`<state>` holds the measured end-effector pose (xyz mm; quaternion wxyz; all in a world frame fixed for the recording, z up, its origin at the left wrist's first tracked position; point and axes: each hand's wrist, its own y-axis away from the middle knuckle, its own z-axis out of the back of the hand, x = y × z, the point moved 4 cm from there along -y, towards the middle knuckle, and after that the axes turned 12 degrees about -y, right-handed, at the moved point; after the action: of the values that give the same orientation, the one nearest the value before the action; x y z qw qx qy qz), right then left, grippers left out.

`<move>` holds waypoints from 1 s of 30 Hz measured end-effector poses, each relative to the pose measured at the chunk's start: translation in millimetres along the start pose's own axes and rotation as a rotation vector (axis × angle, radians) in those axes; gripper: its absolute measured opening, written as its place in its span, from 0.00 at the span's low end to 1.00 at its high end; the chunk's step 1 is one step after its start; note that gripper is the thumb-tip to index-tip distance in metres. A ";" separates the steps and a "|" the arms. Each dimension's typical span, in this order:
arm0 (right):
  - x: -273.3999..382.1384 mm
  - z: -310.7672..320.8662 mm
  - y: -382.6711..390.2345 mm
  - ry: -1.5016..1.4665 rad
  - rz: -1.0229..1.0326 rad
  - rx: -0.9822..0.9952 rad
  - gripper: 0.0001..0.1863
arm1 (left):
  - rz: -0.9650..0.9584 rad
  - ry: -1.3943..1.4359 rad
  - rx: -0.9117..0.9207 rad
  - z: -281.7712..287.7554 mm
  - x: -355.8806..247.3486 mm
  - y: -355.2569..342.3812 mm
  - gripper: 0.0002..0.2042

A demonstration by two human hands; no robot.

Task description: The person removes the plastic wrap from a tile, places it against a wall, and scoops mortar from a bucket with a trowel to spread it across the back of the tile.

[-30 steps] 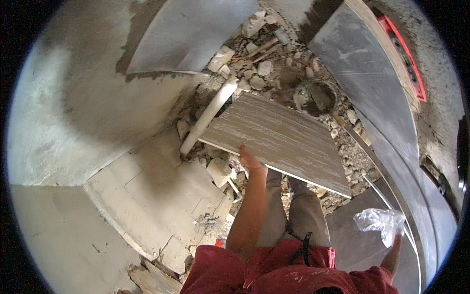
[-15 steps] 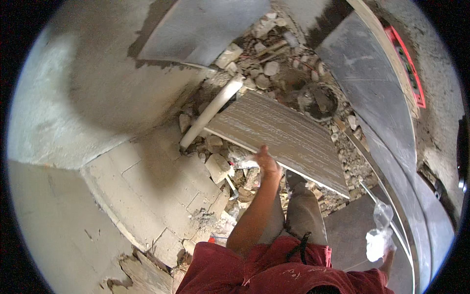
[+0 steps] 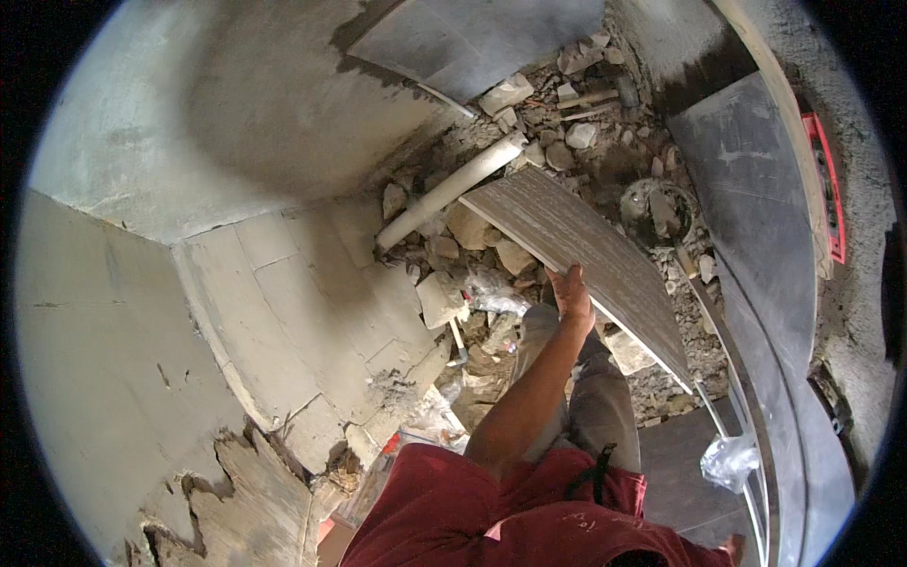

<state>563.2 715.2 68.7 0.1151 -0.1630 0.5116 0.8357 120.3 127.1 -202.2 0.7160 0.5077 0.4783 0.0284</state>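
My left hand (image 3: 573, 295) grips the near edge of a large tile (image 3: 590, 250), thumb on its upper face. That grey-brown face carries ridged streaks with pale lines. The tile is tilted above the rubble, its pale edge toward me. Low at the right, my right hand (image 3: 732, 546) shows only in small part beside my red shirt, and its fingers are not clear. A crumpled clear plastic bag (image 3: 729, 461) is a little beyond that hand, apart from it, in front of a long thin pale strip.
A white pipe (image 3: 452, 191) slants over stones left of the tile. Beyond the tile sits a round mortar container (image 3: 658, 210). Large dark grey tiles (image 3: 746, 161) line the right wall, and a red spirit level (image 3: 828, 189) lies on the ledge. Broken wood (image 3: 250, 501) is at lower left.
The tile has tipped more steeply and swung right with my left hand. The plastic bag has left my right hand, which has drawn back toward the lower edge. The view has shifted too.
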 end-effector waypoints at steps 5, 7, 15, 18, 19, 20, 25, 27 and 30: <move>149.5 -161.2 53.1 0.285 0.062 0.530 0.12 | 0.060 0.008 0.038 -4.5 17.5 -16.1 0.31; 243.8 -205.8 121.8 0.149 0.317 0.607 0.16 | 0.021 0.017 0.042 -12.0 8.6 -13.3 0.31; 390.1 -247.4 40.8 0.342 1.271 -0.061 0.24 | 0.070 -0.323 0.090 -15.9 -6.6 -15.9 0.35; 369.3 -262.9 -53.0 0.087 0.928 0.009 0.29 | 0.129 -0.334 0.185 -25.0 -0.7 -8.6 0.36; 363.3 -286.4 -35.4 -0.157 0.747 0.250 0.26 | 0.104 -0.310 0.213 -13.1 -2.8 -12.4 0.36; 366.1 -299.5 -9.1 -0.398 0.550 0.460 0.24 | 0.097 -0.312 0.211 -10.4 -8.2 -15.0 0.36; 384.0 -309.7 -46.7 -0.382 0.677 0.652 0.16 | 0.230 -0.361 0.270 -5.5 10.7 -36.6 0.37; 374.3 -307.5 -60.0 -0.547 0.384 0.921 0.23 | 0.240 -0.374 0.290 -8.8 9.9 -30.1 0.37; 380.2 -289.8 -111.7 -0.193 0.733 0.742 0.14 | 0.215 -0.408 0.330 -26.8 -1.5 -20.8 0.38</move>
<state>298.2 516.5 -293.6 -0.0882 0.1561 0.7834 0.5951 91.1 135.1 -217.7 0.6979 0.6606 0.2659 -0.0771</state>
